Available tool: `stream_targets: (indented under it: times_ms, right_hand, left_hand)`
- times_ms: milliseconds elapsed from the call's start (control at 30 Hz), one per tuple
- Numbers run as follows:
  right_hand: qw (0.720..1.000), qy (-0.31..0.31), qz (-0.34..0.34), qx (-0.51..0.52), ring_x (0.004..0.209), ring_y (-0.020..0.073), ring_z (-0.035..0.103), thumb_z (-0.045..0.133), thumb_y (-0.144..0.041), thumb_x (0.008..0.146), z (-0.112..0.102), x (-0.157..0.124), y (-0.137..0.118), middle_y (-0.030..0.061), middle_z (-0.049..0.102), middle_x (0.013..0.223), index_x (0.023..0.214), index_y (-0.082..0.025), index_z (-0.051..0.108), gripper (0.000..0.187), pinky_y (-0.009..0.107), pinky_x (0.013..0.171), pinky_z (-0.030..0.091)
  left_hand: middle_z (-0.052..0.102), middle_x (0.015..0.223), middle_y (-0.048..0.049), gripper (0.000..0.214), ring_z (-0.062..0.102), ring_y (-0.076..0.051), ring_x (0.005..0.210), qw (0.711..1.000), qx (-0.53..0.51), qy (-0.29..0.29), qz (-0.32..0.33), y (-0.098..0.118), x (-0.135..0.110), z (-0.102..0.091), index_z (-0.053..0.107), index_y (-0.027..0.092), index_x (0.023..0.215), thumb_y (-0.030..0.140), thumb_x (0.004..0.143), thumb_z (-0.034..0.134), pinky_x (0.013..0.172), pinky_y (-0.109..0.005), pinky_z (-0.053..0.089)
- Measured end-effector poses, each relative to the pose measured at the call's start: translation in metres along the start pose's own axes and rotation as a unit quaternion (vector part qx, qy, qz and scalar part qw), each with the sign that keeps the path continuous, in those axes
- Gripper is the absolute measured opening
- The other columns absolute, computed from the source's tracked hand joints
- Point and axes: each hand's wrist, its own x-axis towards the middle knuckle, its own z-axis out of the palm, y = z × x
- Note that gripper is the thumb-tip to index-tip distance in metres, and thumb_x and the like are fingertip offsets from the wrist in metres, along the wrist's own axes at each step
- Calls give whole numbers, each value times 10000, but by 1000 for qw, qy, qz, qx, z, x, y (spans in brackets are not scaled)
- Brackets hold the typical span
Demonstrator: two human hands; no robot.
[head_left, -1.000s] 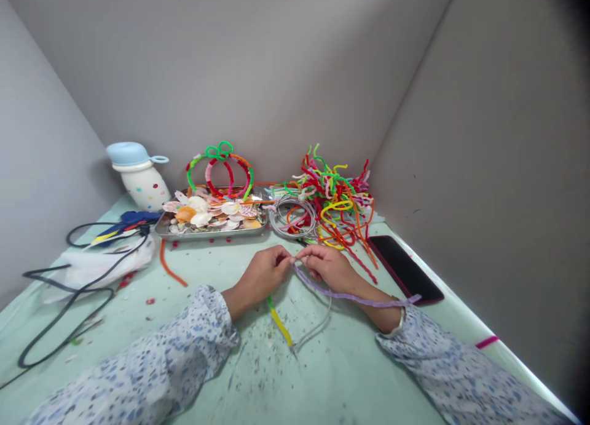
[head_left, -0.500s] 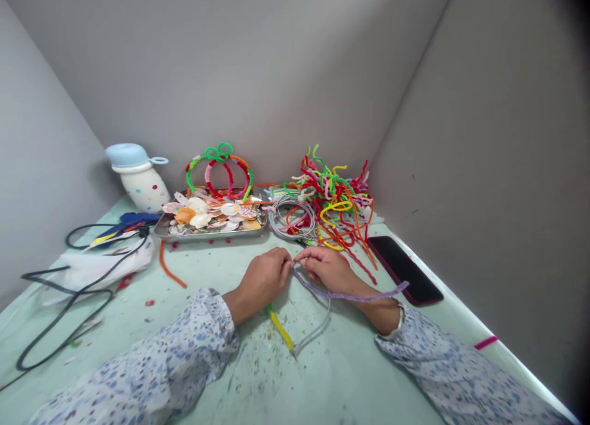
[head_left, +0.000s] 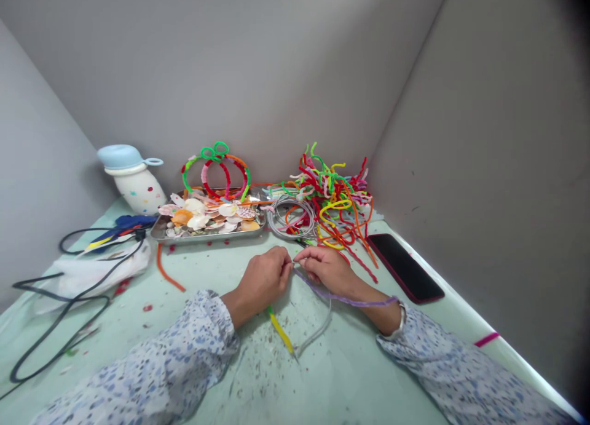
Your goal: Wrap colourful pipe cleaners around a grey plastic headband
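Left hand [head_left: 267, 278]: my fingertips are pinched on the wire ring [head_left: 316, 334], where the purple pipe cleaner [head_left: 359, 302] begins.
Right hand [head_left: 328, 269]: narrow, index finger reaching my left fingertips; I can't tell whether it grips anything.
Purple pipe cleaner: runs from between my hands across my right wrist.
Yellow wrapping [head_left: 281, 334]: covers part of the ring, below my left hand.
Seashells [head_left: 198, 221]: in the metal tray [head_left: 207, 240], beyond my hands.

- white bottle [head_left: 141, 191] with a pale blue lid sat near the back left corner
- black cable [head_left: 71, 301] was looped all over the left side, partly across some crumpled white plastic [head_left: 87, 270]
- phone [head_left: 405, 268] just lay there, screen dark, near the right wall [head_left: 483, 136]
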Motion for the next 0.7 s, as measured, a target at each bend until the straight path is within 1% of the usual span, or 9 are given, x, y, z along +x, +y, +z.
stream_targets:
  times_ms: [67,167,300,467,700]
  right_hand:
    - [1000,0,2,4,450,86,415,519,-210,753,-1,0,-1,-58,467,497,858,-165,640,166,208,443,306]
    - [1000,6,1,-9,447,84,411,517,-204,750,-4,1,-4,-59,467,494,860,-165,645,173,206,443,302]
    - [1000,10,3,-24,442,81,404,515,-193,747,-7,0,-12,-59,466,484,845,-157,646,168,203,439,296]
    - [1000,7,6,-9,427,80,397,510,-183,745,-5,-1,-17,-62,462,468,848,-153,640,169,203,431,300]
    - [1000,2,1,-2,416,74,392,504,-167,744,-3,0,-12,-62,463,474,848,-154,649,179,200,422,298]
  left_hand:
    - [606,760,-37,125,527,-154,646,1000,-1,6,4,0,0,0,566,187,828,233,846,451,583,-250,328]
    - [611,779,-35,129,538,-154,683,999,-34,9,0,2,2,-1,571,188,838,230,850,450,609,-246,346]
    - [607,763,-27,100,529,-149,673,998,-58,11,-18,5,3,-3,569,185,833,260,825,504,609,-243,350]
    - [596,740,-17,84,514,-137,648,998,-50,23,-18,7,2,-4,566,186,816,230,818,495,594,-237,338]
    - [574,705,-5,56,492,-127,607,999,-12,39,-10,8,1,-3,540,186,778,208,806,496,568,-235,312]
